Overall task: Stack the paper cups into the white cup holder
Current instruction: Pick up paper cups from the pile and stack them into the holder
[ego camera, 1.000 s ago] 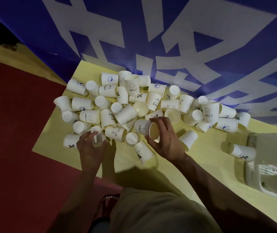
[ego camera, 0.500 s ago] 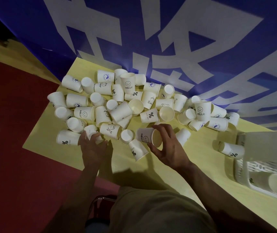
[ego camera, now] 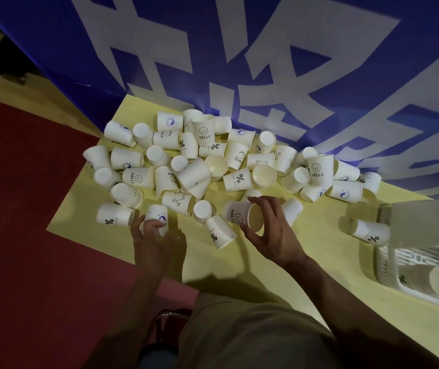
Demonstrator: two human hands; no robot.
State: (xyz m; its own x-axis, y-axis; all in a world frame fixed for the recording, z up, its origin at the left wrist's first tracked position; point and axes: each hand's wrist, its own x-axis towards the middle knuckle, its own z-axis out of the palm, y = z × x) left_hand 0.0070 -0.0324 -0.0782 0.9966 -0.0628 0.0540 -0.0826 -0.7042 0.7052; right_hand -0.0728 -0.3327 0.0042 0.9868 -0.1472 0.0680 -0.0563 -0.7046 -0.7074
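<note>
I read "HELLO" with a smiley on the upright cup, the right-side cup and the cup in my right hand. "%" with "NICE DAY" on a centre cup. "Hi" cup. Banner characters unreadable.

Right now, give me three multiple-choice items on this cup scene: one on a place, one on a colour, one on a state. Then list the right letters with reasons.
1. Where does the white cup holder stand?
A. at the table's right end
B. on the red floor
C. in the middle of the cup pile

2. What colour is the table top?
A. black
B. yellow
C. green

3. What is the right hand doing?
A. lying flat on the table
B. gripping a HELLO cup on its side
C. reaching into the holder

Answers:
1 A, the holder sits at the right edge, apart from the pile.
2 B, the bare surface shows yellow.
3 B, fingers and thumb curl round the cup's rim.
</note>
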